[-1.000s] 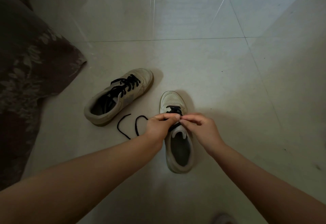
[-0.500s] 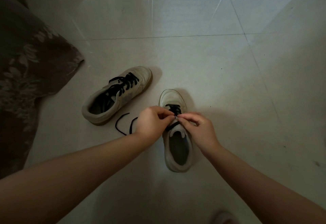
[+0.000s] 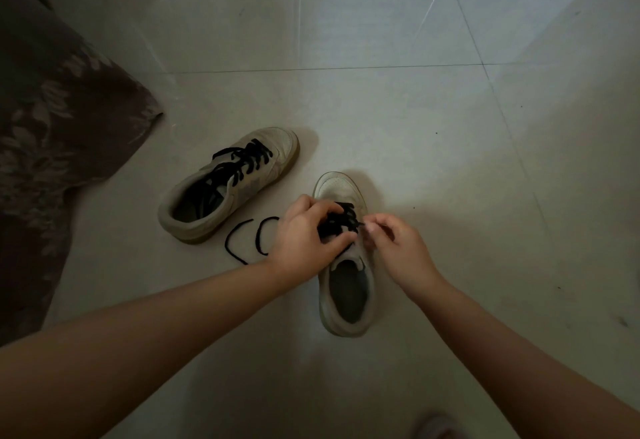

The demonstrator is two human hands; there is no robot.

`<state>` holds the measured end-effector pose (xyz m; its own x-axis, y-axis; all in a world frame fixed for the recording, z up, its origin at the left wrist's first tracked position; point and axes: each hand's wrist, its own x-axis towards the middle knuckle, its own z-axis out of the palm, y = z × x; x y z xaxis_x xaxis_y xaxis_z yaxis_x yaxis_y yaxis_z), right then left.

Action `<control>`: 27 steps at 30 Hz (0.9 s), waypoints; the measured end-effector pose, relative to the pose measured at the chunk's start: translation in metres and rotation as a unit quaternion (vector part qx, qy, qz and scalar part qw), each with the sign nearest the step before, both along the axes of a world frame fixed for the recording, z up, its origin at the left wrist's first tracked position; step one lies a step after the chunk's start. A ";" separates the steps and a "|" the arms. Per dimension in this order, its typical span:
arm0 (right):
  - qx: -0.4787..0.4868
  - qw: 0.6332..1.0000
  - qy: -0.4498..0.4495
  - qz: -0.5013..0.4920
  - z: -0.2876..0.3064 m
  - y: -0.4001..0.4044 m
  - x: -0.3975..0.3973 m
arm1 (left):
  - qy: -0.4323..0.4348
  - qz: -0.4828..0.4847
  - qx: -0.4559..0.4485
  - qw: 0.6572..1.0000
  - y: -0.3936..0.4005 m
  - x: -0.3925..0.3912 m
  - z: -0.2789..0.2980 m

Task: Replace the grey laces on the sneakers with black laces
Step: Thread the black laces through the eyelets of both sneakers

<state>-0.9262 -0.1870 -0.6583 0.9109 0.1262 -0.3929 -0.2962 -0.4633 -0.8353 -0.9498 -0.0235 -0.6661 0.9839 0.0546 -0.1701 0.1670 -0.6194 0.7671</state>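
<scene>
Two pale sneakers stand on the tiled floor. The left sneaker (image 3: 228, 189) lies angled, fully threaded with a black lace. The right sneaker (image 3: 346, 286) points away from me, with a black lace (image 3: 341, 222) crossing its front eyelets. My left hand (image 3: 304, 234) curls over the sneaker's left side and grips it at the lace. My right hand (image 3: 394, 244) pinches the lace at the right eyelets. Two loose lace ends (image 3: 246, 241) curve on the floor left of my left hand. No grey lace is visible.
A dark floral fabric (image 3: 52, 148) covers the left edge of the view. Pale floor tiles (image 3: 415, 109) stretch beyond and to the right of the sneakers. A blurred rounded shape (image 3: 433, 426) shows at the bottom edge.
My left hand has spread lower over the sneaker's side, and my right hand has shifted slightly right while pinching the lace. The sneakers have stayed put.
</scene>
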 end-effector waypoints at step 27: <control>0.487 0.808 0.196 -0.267 0.044 -0.058 0.039 | 0.155 0.052 -0.087 0.983 0.002 -0.007 0.009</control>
<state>-0.8874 -0.2455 -0.6148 0.7669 0.1789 -0.6163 -0.5671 0.6386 -0.5203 -0.9569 -0.0217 -0.6567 0.8741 0.0950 -0.4763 0.4644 -0.4501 0.7627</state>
